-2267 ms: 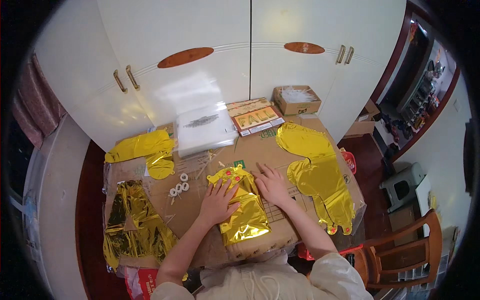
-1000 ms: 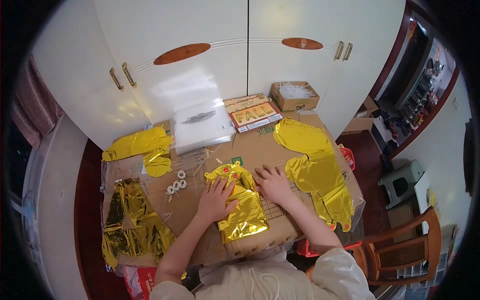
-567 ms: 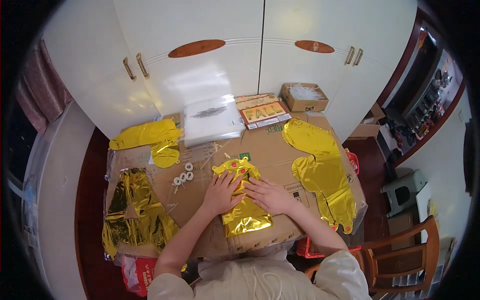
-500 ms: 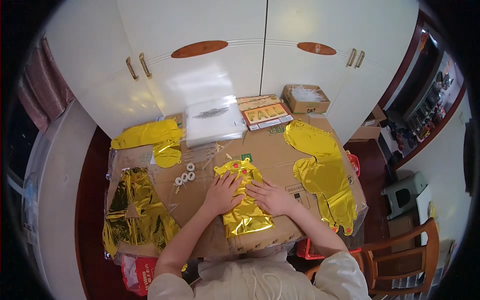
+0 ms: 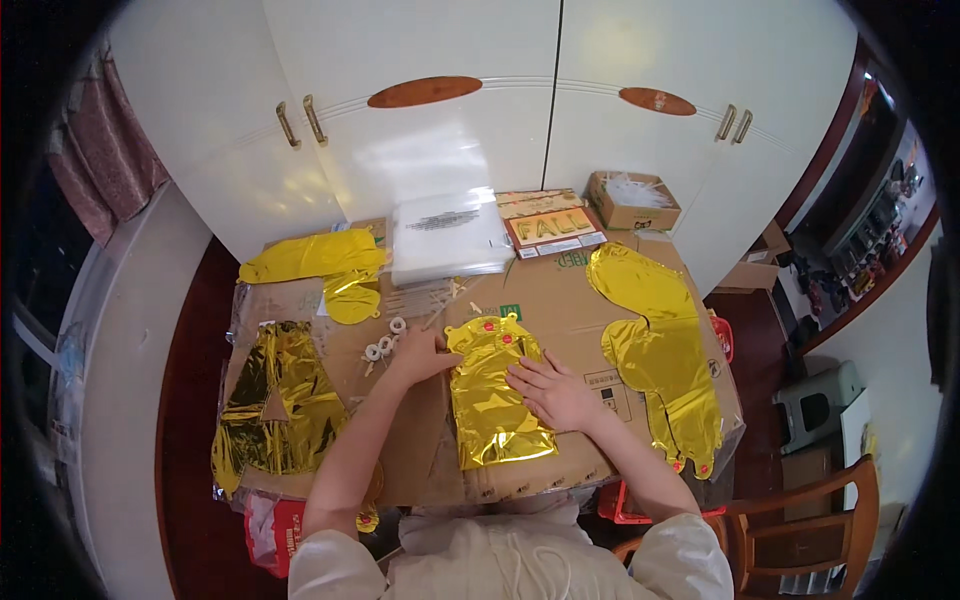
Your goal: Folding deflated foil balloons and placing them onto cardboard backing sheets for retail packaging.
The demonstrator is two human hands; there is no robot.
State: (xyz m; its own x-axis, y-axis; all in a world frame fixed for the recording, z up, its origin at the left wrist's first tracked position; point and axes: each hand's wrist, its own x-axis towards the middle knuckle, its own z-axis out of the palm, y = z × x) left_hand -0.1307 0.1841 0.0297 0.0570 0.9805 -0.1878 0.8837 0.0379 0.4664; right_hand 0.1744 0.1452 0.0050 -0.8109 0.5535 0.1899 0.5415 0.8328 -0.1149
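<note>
A folded gold foil balloon (image 5: pixel 500 420), with two red dots near its upper edge, lies in front of me on cardboard. My right hand (image 5: pixel 556 395) rests flat on its right side, fingers spread. At the balloon's upper left edge, my left hand (image 5: pixel 424 352) is closed with the fingers curled. A thin pale stick (image 5: pixel 435 316) shows just beyond those fingers; whether they hold it is unclear. Several small white rolls (image 5: pixel 380 350) sit left of that hand. Another gold foil balloon (image 5: pixel 660 360) is spread at the right.
More gold foil lies at the left (image 5: pixel 285 400) and far left (image 5: pixel 310 257). Along the back are a stack of clear plastic bags (image 5: pixel 450 240), a printed orange packet (image 5: pixel 555 232) and a small box (image 5: pixel 635 205) of white strips. A wooden chair (image 5: pixel 800 510) stands at the right.
My left hand has slid off the foil's middle to its upper left edge. The right hand stays flat on the foil. The whole view has shifted slightly.
</note>
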